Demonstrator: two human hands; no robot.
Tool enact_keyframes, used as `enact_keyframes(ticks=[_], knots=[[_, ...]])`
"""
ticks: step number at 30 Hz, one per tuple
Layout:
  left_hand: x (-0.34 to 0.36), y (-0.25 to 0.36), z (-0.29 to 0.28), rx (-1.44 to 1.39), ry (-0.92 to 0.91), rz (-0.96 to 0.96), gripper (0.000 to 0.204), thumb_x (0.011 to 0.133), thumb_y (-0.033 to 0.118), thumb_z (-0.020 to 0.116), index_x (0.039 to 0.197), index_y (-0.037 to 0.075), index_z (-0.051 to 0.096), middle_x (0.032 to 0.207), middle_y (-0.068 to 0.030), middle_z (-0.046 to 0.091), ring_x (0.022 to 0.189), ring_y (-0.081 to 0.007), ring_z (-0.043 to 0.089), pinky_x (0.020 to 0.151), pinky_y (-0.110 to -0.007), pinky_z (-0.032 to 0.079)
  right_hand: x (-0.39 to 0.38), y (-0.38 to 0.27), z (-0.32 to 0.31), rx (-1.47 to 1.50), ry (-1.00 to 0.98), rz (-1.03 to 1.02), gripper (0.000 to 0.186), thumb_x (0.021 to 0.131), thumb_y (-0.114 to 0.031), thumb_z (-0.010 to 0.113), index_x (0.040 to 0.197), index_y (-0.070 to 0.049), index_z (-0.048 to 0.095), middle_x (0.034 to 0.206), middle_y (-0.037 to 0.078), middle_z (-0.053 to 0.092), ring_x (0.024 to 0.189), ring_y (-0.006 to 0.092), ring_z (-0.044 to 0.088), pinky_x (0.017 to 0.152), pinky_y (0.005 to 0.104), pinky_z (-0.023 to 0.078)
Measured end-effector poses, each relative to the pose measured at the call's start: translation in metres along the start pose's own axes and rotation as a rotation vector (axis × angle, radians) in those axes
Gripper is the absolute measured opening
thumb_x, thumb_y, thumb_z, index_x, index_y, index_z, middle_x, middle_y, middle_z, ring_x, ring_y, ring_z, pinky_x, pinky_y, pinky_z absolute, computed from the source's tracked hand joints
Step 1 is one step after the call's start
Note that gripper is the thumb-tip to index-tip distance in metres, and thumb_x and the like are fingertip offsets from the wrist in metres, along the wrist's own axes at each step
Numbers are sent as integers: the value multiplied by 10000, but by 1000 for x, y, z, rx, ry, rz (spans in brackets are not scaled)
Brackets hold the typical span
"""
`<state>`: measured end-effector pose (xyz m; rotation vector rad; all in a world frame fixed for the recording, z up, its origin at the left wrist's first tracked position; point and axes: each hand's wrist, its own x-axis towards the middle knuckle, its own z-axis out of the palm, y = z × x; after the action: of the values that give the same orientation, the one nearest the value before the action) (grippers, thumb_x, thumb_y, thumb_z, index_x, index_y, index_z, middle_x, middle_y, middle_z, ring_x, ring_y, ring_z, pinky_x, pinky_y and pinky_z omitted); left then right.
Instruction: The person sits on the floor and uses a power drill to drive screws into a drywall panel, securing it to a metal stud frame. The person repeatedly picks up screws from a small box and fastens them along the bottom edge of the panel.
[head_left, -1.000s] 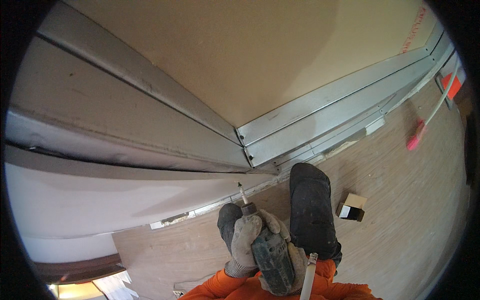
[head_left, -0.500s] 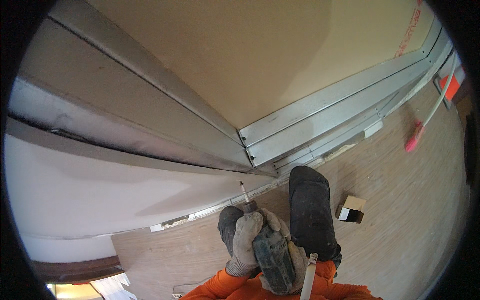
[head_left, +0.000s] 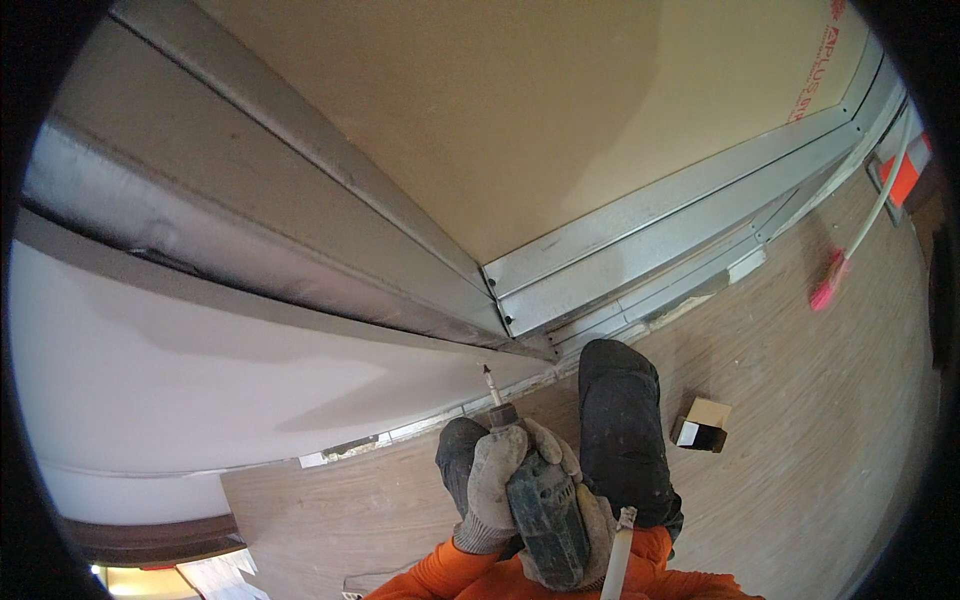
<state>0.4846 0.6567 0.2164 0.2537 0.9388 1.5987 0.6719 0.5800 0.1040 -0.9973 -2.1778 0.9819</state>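
Both my gloved hands are on a dark green power driver (head_left: pixel 545 520) held in front of my chest, its bit (head_left: pixel 490 380) pointing up toward the foot of a white wall panel (head_left: pixel 200 380). My left hand (head_left: pixel 490 485) wraps over the front of the tool near the chuck. Behind and below the body, my right hand (head_left: pixel 592 515) grips the handle. My dark-trousered knees (head_left: pixel 620 420) rest on the wood-pattern floor (head_left: pixel 800 450) just past the tool. A white stick-like object (head_left: pixel 618 555) rises by my orange sleeves.
Metal stud framing (head_left: pixel 650 250) runs along the base of a tan board (head_left: pixel 560 120) and meets the white panel in a corner. A small open box (head_left: pixel 700 425) lies right of my knee. A pink-headed broom (head_left: pixel 830 290) and an orange object (head_left: pixel 905 175) are far right.
The view has tilted slightly, so the framing sits a little differently. Both hands and the driver have stayed in nearly the same place.
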Motion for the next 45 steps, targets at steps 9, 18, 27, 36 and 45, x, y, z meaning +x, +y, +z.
enact_keyframes(ticks=[9, 18, 27, 36, 45], knots=[[-1, -1, -2, -32, -11, 14, 433, 1073, 397, 532, 966, -11, 628, 865, -215, 695, 823, -306, 709, 747, -415, 586, -4, -1, 1, -14, 3, 0, 1156, 718, -748, 796, 1495, 39, 461, 1371, 265, 591, 1216, 406, 633, 1066, 551, 506], [2, 0, -2, -28, -39, 29, 445, 1082, 399, 517, 944, -7, 631, 851, -210, 698, 795, -300, 703, 740, -396, 585, 4, -5, 1, -28, 21, -15, 1161, 716, -744, 799, 1500, 40, 457, 1382, 273, 582, 1231, 419, 624, 1069, 559, 500], [3, -2, -5, -13, -33, 15, 456, 1080, 409, 501, 934, -3, 628, 848, -218, 700, 777, -288, 694, 733, -389, 580, 8, -8, 0, -36, 24, -25, 1166, 714, -740, 803, 1505, 42, 454, 1393, 282, 573, 1245, 432, 615, 1072, 567, 495], [1, 0, -3, 55, -1, -3, 452, 1074, 413, 502, 926, 6, 633, 850, -222, 711, 763, -284, 690, 728, -385, 576, 9, -8, -3, -52, 30, -27, 1171, 712, -736, 806, 1510, 44, 450, 1404, 291, 564, 1260, 444, 607, 1075, 575, 489], [5, 2, -4, -39, 1, -13, 450, 1077, 415, 505, 935, 8, 635, 857, -221, 708, 784, -295, 701, 741, -398, 584, 24, -18, -5, -94, 75, -37, 1176, 711, -732, 810, 1515, 45, 447, 1414, 299, 555, 1275, 457, 598, 1079, 583, 484]])
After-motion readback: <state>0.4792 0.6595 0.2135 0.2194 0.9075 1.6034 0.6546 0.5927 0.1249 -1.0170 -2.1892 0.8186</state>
